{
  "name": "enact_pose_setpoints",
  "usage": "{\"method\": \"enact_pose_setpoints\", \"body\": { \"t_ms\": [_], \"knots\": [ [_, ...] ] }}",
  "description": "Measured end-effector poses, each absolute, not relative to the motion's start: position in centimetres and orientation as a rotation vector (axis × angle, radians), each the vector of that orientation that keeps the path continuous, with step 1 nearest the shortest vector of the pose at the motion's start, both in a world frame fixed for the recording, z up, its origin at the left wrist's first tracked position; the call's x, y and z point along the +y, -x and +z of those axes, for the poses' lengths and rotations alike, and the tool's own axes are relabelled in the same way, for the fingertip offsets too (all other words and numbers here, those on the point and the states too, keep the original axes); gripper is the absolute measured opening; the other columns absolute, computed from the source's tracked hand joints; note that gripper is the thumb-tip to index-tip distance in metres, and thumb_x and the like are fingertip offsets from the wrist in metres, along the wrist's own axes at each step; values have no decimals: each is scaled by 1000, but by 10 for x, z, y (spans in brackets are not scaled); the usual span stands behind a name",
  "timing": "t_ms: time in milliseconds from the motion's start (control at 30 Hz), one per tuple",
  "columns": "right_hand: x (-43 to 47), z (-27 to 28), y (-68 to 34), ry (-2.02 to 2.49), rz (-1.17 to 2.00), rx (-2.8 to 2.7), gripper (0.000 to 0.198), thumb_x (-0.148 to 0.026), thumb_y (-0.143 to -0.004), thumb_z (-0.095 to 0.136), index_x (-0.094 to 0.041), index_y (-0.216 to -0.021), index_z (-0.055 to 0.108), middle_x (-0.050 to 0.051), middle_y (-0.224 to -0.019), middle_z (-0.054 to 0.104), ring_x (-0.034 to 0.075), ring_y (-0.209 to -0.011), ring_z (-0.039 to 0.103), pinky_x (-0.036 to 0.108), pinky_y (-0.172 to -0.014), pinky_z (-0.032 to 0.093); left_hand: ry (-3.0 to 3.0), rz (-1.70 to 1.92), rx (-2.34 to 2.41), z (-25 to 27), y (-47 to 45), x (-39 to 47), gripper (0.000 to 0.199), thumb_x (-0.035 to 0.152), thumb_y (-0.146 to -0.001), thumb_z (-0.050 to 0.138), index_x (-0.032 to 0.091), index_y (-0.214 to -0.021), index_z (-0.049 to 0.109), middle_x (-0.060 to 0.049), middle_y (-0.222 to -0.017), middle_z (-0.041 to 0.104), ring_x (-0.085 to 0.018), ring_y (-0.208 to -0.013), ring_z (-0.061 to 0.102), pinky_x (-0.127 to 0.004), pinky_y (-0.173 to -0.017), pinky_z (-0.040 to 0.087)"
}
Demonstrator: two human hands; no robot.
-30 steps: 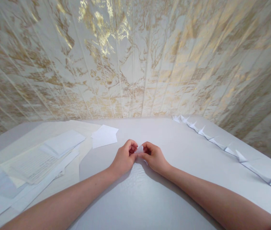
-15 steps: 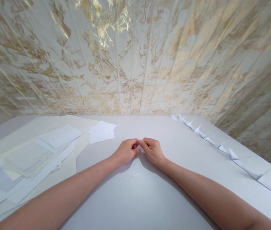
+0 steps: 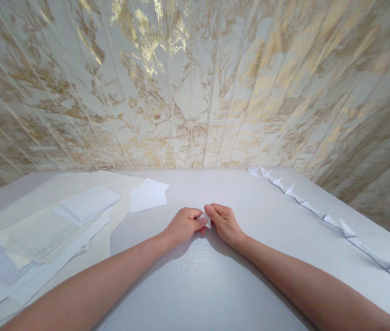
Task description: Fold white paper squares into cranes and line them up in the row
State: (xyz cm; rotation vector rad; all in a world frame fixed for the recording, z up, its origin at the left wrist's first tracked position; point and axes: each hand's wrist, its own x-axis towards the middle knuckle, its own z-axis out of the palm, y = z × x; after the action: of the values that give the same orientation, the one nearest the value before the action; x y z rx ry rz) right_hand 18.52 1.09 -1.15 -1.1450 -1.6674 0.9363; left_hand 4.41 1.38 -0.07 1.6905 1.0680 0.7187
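Observation:
A small folded piece of white paper (image 3: 208, 220) is pinched between my two hands at the middle of the table. My left hand (image 3: 185, 225) is closed on its left side, with the thumb lying over it. On the other side my right hand (image 3: 225, 222) grips its upper right edge between thumb and curled fingers. Much of the paper is covered by the fingers, so its full shape is hidden. Both forearms reach in from the lower corners, low over the white table (image 3: 195, 285).
Left of my hands lie white paper pieces (image 3: 149, 195). Farther left, printed and blank sheets (image 3: 48, 236) overlap in a loose pile with folded paper (image 3: 89, 202) on top. Several pointed folded-paper figures (image 3: 348, 230) form a row along the right edge. A gold-patterned curtain (image 3: 195, 82) hangs behind.
My hands have turned and shifted slightly, and a white paper face now shows between them. The whole scene sits a little lower in the view.

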Motion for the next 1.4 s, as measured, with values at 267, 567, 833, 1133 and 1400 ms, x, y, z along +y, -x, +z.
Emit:
{"method": "enact_pose_setpoints", "body": {
  "t_ms": [267,567,833,1133,1400],
  "knots": [
    [7,-6,-189,1120,696,-1940,31,-38,-81,44,-18,-57,40,-5,-52,40,9,-51,36,21,-49,30,-1596,933,1143,-2,-43,11,27,37,-70,51,17,-52,45,3,-49,47,-11,-48,40,-23,-48,28],
    [6,-9,-187,1126,762,-1880,27,-33,-79,44,-19,-57,38,-6,-51,36,9,-49,33,21,-47,28,-1378,1010,986,-1,-42,10,33,41,-75,46,15,-54,49,1,-52,48,-11,-52,44,-25,-53,32],
    [7,-11,-185,1073,1030,-1613,17,-33,-74,53,-19,-69,45,-3,-57,54,10,-50,48,23,-49,39,-1407,1207,1040,1,-40,10,9,25,-71,54,17,-68,53,4,-62,50,-9,-57,44,-23,-56,36],
    [8,-12,-183,955,1189,-1474,10,-24,-70,57,-18,-73,50,-2,-59,61,11,-53,55,25,-55,46,-1711,1328,1103,4,-38,5,6,15,-69,53,17,-64,54,1,-69,53,-12,-67,50,-24,-62,39],
    [7,-12,-183,956,1057,-1528,3,-20,-72,55,-18,-73,53,-1,-61,60,12,-55,56,24,-56,47,-1800,1282,1097,5,-38,8,10,19,-74,52,16,-68,59,-1,-75,54,-13,-70,50,-25,-63,38]
  ]
}}
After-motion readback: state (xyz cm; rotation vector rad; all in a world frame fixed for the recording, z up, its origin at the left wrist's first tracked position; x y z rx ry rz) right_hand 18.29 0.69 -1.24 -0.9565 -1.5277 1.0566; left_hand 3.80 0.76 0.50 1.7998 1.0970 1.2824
